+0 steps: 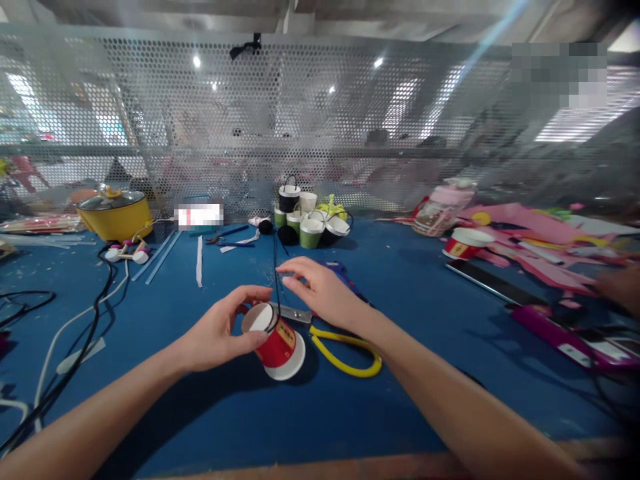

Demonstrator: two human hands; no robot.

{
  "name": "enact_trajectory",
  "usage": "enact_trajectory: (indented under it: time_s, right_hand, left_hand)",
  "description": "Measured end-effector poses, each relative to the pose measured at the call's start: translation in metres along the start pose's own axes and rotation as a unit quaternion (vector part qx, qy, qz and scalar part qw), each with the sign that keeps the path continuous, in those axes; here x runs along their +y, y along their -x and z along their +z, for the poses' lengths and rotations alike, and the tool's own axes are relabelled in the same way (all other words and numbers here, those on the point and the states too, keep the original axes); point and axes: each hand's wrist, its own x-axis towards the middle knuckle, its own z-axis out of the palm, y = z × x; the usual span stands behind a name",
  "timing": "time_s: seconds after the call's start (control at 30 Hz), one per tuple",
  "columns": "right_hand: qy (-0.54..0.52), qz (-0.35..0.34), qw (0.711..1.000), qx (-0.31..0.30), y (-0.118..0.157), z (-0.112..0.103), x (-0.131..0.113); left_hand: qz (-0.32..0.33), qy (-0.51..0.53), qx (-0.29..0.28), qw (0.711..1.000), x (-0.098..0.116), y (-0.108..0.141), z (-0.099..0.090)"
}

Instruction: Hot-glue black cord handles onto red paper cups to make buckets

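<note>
My left hand (220, 327) is closed around a red paper cup (281, 343) with a pale label. The cup is tilted, its wide white rim at the lower right and its narrow, recessed end toward my fingers. A thin black cord (276, 267) curls at that narrow end and runs away across the table. Just right of the cord is my right hand (320, 290), thumb and forefinger a little apart with the fingertips close beside it. Behind the cup lies a flat metal strip (290, 312), partly hidden. A yellow loop (353, 363) lies under my right wrist.
Several green, black and white cups (311, 230) with cord handles stand at the back, near black yarn balls. At left are a yellow pot (117, 217) and cables. On the right lie a phone (493, 283), another red cup (465, 243), pink sheets and another person's hand (620, 287).
</note>
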Motion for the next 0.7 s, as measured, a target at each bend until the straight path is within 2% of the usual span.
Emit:
enact_trajectory:
  time_s: [0.07, 0.17, 0.3, 0.4, 0.57, 0.7]
  right_hand:
    - [0.08, 0.062, 0.994, -0.029, -0.006, -0.008, 0.012]
    - [0.207, 0.174, 0.961, -0.056, -0.009, -0.021, 0.039]
    - [0.246, 0.256, 0.93, -0.092, 0.0, -0.027, 0.074]
    - [0.245, 0.305, 0.914, -0.11, 0.005, -0.021, 0.086]
    - [0.214, 0.351, 0.909, -0.065, 0.002, -0.014, 0.09]
    - [0.147, 0.361, 0.921, 0.002, 0.004, -0.024, 0.084]
  left_hand:
    - [-0.003, -0.019, 0.0, 1.0, 0.001, 0.001, -0.001]
    - [-0.002, -0.051, -0.005, 0.999, 0.002, 0.001, -0.005]
    - [-0.021, -0.098, -0.019, 0.995, 0.006, 0.001, -0.011]
    - [-0.035, -0.108, -0.031, 0.993, 0.009, 0.001, -0.013]
    - [-0.021, -0.089, -0.039, 0.995, 0.008, 0.001, -0.011]
    - [-0.012, -0.08, -0.041, 0.996, 0.005, 0.0, -0.012]
